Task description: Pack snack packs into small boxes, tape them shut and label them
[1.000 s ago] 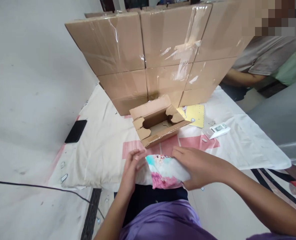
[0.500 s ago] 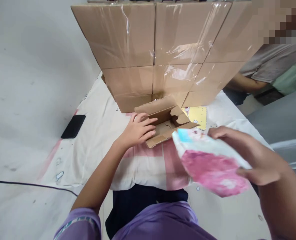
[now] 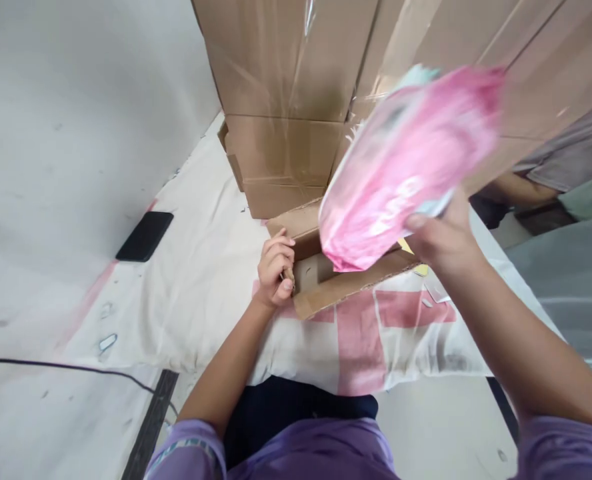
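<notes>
A small open cardboard box [image 3: 326,297] lies on the cloth-covered table, its flaps spread. My left hand [image 3: 277,267] is closed around the flap at the box's left end, fingers curled over the edge. A pink and white plastic packet [image 3: 406,173], which looks like a pack of wipes or tissues, is tilted above the box and hides part of its inside. My right hand [image 3: 443,233] grips this packet at its lower right side. Motion blurs the packet, so its print is unreadable.
Behind the box rises a stack of large cardboard boxes [image 3: 286,153] wrapped in clear film. A black phone-like object [image 3: 145,237] lies at the left by the wall. A black cable [image 3: 76,364] runs along the lower left. Another person's arm [image 3: 521,190] shows at the right.
The packet has swung up and left from beside the box to above it, turning its pink face toward me. My left hand has gone from resting flat on the box to gripping its end flap.
</notes>
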Tool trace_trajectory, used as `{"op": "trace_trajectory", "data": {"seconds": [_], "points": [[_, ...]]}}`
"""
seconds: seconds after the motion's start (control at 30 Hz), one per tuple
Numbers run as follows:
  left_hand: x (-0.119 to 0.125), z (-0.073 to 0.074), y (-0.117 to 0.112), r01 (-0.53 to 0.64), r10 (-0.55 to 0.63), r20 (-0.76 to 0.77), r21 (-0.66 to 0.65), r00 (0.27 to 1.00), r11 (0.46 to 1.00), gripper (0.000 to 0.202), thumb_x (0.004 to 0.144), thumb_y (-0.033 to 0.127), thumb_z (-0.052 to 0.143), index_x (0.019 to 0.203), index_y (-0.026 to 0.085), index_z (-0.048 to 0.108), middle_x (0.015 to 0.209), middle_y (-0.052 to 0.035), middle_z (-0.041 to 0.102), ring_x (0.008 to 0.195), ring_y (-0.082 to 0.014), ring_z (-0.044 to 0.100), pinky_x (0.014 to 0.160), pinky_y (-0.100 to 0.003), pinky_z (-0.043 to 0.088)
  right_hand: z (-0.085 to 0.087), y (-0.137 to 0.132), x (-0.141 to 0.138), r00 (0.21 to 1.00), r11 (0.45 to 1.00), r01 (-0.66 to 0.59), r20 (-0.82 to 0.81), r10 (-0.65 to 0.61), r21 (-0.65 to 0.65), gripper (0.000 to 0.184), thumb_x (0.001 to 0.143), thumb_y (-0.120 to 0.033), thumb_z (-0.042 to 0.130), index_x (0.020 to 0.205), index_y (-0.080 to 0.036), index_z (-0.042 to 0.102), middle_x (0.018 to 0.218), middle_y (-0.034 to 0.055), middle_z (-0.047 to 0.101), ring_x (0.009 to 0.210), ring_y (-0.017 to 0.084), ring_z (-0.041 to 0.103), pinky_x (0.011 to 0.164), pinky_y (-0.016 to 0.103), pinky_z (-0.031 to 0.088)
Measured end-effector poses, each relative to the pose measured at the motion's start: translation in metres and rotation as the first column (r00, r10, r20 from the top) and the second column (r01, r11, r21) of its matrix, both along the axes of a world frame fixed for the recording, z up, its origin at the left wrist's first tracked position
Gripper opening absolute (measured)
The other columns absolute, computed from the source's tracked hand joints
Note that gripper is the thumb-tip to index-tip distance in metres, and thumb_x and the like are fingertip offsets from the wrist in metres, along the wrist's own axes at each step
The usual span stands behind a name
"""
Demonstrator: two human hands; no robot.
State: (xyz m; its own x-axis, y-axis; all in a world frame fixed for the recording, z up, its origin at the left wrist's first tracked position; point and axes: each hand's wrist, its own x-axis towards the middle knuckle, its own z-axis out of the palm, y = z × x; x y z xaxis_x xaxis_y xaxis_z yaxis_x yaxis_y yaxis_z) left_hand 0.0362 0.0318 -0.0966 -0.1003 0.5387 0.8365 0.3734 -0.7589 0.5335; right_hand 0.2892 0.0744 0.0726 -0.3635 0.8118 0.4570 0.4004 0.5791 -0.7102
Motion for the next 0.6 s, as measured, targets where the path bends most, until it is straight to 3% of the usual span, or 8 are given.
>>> {"op": "trace_trajectory", "data": {"seconds": [0.03, 0.1, 0.17, 0.23, 0.3, 0.43, 0.6], "points": [[0.000, -0.002, 0.000, -0.019, 0.019, 0.014, 0.033, 1.000, 0.999, 0.048, 0.093, 0.066, 0.034, 0.067, 0.028, 0.046, 0.072, -0.0059, 0.056, 0.097, -0.0290, 0.059, 0.108, -0.062, 0.046, 0.002, 0.003, -0.007, 0.999, 0.999, -0.042, 0.030, 0.041, 0.025, 0.085, 0.079, -0.079, 0.061, 0.139, -0.023, 0.041, 0.135, 0.0121, 0.057, 0.123, 0.032, 0.060, 0.095, 0.046, 0.054], [0.000, -0.005, -0.001, -0.053, 0.052, 0.017, 0.082, 0.999, 0.995, 0.047, 0.094, 0.064, 0.035, 0.067, 0.027, 0.047, 0.073, -0.0062, 0.055, 0.095, -0.0292, 0.058, 0.104, -0.063, 0.048, 0.007, 0.005, -0.017, 0.944, 0.981, -0.192, 0.277, 0.176, 0.029, 0.072, 0.077, -0.061, 0.074, 0.130, -0.022, 0.045, 0.126, 0.0104, 0.058, 0.113, 0.029, 0.061, 0.092, 0.043, 0.054], [0.000, -0.006, -0.001, -0.075, 0.074, 0.014, 0.135, 0.997, 0.988, 0.047, 0.094, 0.063, 0.035, 0.066, 0.027, 0.047, 0.073, -0.0064, 0.054, 0.090, -0.0288, 0.056, 0.097, -0.061, 0.051, 0.011, 0.006, -0.022, 0.780, 0.943, -0.332, 0.555, 0.290, -0.026, 0.054, 0.078, -0.041, 0.076, 0.121, -0.021, 0.052, 0.119, 0.0091, 0.058, 0.107, 0.028, 0.061, 0.087, 0.040, 0.053], [0.001, -0.005, -0.003, -0.088, 0.083, 0.038, 0.177, 0.996, 0.980, 0.047, 0.094, 0.062, 0.036, 0.065, 0.027, 0.048, 0.072, -0.0065, 0.051, 0.087, -0.0283, 0.053, 0.093, -0.060, 0.053, 0.013, 0.008, -0.024, 0.590, 0.910, -0.400, 0.731, 0.344, -0.105, 0.045, 0.077, -0.031, 0.074, 0.116, -0.021, 0.055, 0.113, 0.0088, 0.058, 0.102, 0.028, 0.061, 0.080, 0.037, 0.050], [0.003, -0.003, -0.004, -0.103, 0.088, 0.087, 0.193, 0.992, 0.976, 0.046, 0.095, 0.060, 0.036, 0.066, 0.027, 0.050, 0.073, -0.0065, 0.048, 0.090, -0.0284, 0.050, 0.095, -0.061, 0.054, 0.010, 0.011, -0.024, 0.464, 0.900, -0.402, 0.811, 0.357, -0.166, 0.043, 0.076, -0.028, 0.074, 0.115, -0.022, 0.056, 0.109, 0.0084, 0.059, 0.097, 0.028, 0.061, 0.073, 0.035, 0.047], [0.007, -0.002, -0.005, -0.122, 0.098, 0.132, 0.184, 0.986, 0.975, 0.047, 0.097, 0.057, 0.033, 0.064, 0.027, 0.048, 0.077, -0.0065, 0.041, 0.095, -0.0281, 0.047, 0.097, -0.058, 0.055, -0.009, 0.019, -0.031, 0.316, 0.889, -0.385, 0.869, 0.380, -0.249, 0.043, 0.068, -0.022, 0.079, 0.106, -0.022, 0.059, 0.102, 0.0072, 0.061, 0.087, 0.026, 0.061, 0.063, 0.033, 0.043], [0.007, -0.012, -0.007, -0.145, 0.140, 0.121, 0.037, 0.983, 0.989, 0.050, 0.097, 0.059, 0.027, 0.062, 0.025, 0.040, 0.080, -0.0062, 0.038, 0.097, -0.0275, 0.048, 0.100, -0.057, 0.054, -0.041, 0.014, -0.056, 0.097, 0.898, -0.363, 0.949, 0.302, -0.248, 0.051, 0.065, -0.006, 0.078, 0.114, -0.017, 0.065, 0.109, 0.0143, 0.068, 0.092, 0.031, 0.067, 0.060, 0.032, 0.044]]}}
